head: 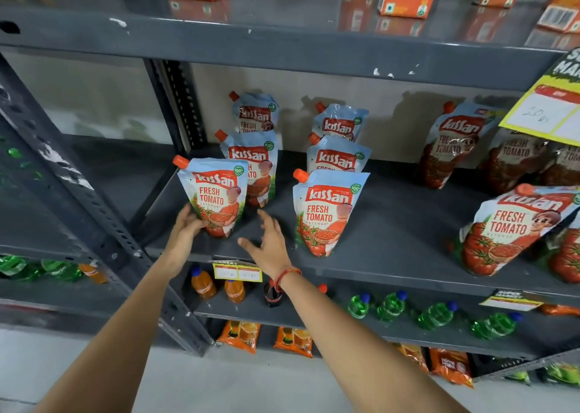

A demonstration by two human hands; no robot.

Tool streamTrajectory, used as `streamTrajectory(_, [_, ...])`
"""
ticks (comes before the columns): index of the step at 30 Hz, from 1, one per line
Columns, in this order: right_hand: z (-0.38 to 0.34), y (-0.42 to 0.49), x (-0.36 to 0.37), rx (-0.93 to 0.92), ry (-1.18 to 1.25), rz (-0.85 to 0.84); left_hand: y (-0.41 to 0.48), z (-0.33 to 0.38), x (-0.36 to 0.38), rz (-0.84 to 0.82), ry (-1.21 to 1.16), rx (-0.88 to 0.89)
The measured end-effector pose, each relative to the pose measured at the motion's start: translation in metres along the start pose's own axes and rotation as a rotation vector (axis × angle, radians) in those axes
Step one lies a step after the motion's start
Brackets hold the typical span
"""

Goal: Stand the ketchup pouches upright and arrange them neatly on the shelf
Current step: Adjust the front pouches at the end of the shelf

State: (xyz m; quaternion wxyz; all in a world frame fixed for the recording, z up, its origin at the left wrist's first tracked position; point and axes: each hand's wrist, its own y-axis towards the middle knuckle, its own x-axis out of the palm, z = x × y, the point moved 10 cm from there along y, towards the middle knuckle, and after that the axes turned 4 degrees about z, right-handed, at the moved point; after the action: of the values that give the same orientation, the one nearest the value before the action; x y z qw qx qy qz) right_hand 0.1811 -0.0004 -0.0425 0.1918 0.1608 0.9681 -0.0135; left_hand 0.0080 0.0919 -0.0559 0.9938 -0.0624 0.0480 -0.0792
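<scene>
My left hand [188,224] touches the near-left ketchup pouch [215,197] at the shelf [392,233] front, fingers loose; right hand [270,243] hovers open beside. I'd steady its base, square the label forward.

Both arms extended; left hand [185,229] and right hand [270,243] open, fingers spread.

The single head-worn wide-angle camera looks forward and slightly down from close range at the grey shelf [392,224], both forearms reaching in from the frame's bottom edge.
</scene>
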Motion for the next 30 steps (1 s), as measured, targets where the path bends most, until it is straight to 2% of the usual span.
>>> streamTrajectory(6, [-0.01, 0.023, 0.013, -0.018, 0.159, -0.071, -0.003, 0.007, 0.018, -0.075, 0.036, 0.013])
streamTrajectory(9, [-0.001, 0.021, 0.008, 0.009, 0.213, -0.045, -0.011, 0.013, 0.027, -0.092, 0.073, 0.046])
streamTrajectory(20, [0.009, 0.008, -0.015, -0.054, 0.128, 0.093, -0.026, 0.015, 0.042, -0.213, 0.241, 0.079])
streamTrajectory(30, [0.006, 0.006, -0.016, -0.072, 0.082, 0.125, -0.029, 0.018, 0.039, -0.15, 0.267, 0.105])
